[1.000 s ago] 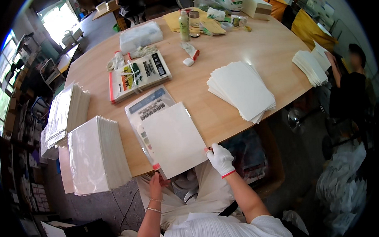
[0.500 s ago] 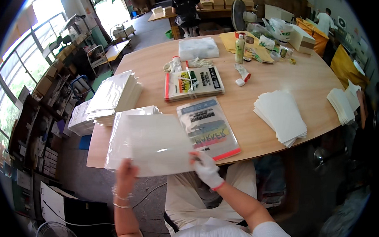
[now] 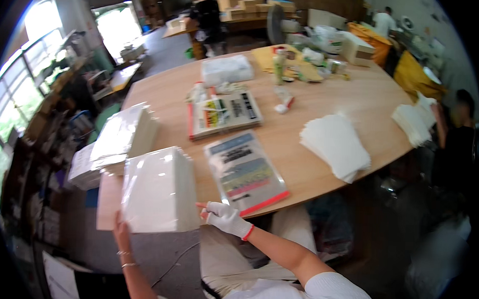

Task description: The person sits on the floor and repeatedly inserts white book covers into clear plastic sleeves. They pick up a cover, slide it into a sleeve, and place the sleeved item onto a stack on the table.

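Note:
A stack of white sheets in clear plastic sleeves (image 3: 159, 191) lies at the table's near left edge, its front corner overhanging. My bare left hand (image 3: 121, 234), with bracelets at the wrist, rests against the stack's lower left edge, fingers stretched along it. At the lower right edge is my right hand (image 3: 225, 219) in a white fingerless-tipped glove. Its bare fingertips reach toward the stack's side, apart from one another. Just right of the stack lies a clear printed plastic bag (image 3: 246, 171) with a red border. Neither hand shows anything lifted.
Behind stand a taller sleeved stack (image 3: 121, 132) and a pile of printed bags (image 3: 225, 114) with gloves. White sheets (image 3: 335, 145) fan out at right. A bottle (image 3: 279, 66) and tubs stand farther back. A person (image 3: 456, 125) sits at the right, handling more sheets (image 3: 409, 124).
The sleeved sheet held between both hands has come down onto the near stack. Both hands have moved left to its edges, and the view has shifted.

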A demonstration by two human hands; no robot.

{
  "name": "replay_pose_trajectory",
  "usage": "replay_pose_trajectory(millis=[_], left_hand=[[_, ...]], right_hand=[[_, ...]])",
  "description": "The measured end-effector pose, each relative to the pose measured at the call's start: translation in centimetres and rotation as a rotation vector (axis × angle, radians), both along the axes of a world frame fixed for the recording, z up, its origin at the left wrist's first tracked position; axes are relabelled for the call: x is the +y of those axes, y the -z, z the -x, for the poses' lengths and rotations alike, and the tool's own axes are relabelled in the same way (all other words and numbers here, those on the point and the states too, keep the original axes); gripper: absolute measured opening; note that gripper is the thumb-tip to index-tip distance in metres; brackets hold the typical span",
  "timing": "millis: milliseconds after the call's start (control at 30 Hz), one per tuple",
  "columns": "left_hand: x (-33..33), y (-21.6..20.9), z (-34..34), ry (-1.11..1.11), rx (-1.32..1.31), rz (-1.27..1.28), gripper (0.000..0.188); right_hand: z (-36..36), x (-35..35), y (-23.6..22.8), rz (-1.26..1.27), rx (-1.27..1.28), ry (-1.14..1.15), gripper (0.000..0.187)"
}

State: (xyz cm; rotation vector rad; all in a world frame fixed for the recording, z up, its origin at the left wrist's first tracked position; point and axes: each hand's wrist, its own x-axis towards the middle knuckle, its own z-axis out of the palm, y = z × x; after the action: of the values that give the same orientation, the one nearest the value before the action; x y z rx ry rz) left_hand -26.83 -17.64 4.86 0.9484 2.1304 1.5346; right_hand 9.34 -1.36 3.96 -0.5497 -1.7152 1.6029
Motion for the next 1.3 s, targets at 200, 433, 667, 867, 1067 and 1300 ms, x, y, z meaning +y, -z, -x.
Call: replay_pose_trajectory(millis=[200, 433, 667, 867, 1067, 1300], left_hand=[[0.0, -4.0, -7.4, -0.291, 0.686, -0.273, 0.036], [7.2, -5.3, -24.5, 0.522, 0.62, -0.297, 0.005], [15.7, 2.2, -31.6, 0.671, 0.633, -0.029, 0.029], [19.4, 5.4, -32.3, 0.719, 1.143, 0.383, 0.022], [21.4, 7.2, -28.9, 0.64, 0.907, 0.239, 0.023], [21.7, 6.5, -28.5, 0.665, 0.792, 0.254, 0.027]], right_hand=[[-25.7, 6.8, 1.8, -0.903, -0.818, 0.749, 0.013], [-37.3, 9.6, 0.0, -0.769, -1.352, 0.888, 0.023], [-37.7, 11.2, 1.3, 0.267, -0.112, 1.048, 0.041], [-41.6, 15.9, -0.1, 0.577, 0.102, 1.11, 0.03], [-38.3, 10.4, 0.4, 0.028, -0.174, 1.163, 0.032], [-30.1, -4.5, -3.9, 0.733, 0.082, 0.405, 0.04]])
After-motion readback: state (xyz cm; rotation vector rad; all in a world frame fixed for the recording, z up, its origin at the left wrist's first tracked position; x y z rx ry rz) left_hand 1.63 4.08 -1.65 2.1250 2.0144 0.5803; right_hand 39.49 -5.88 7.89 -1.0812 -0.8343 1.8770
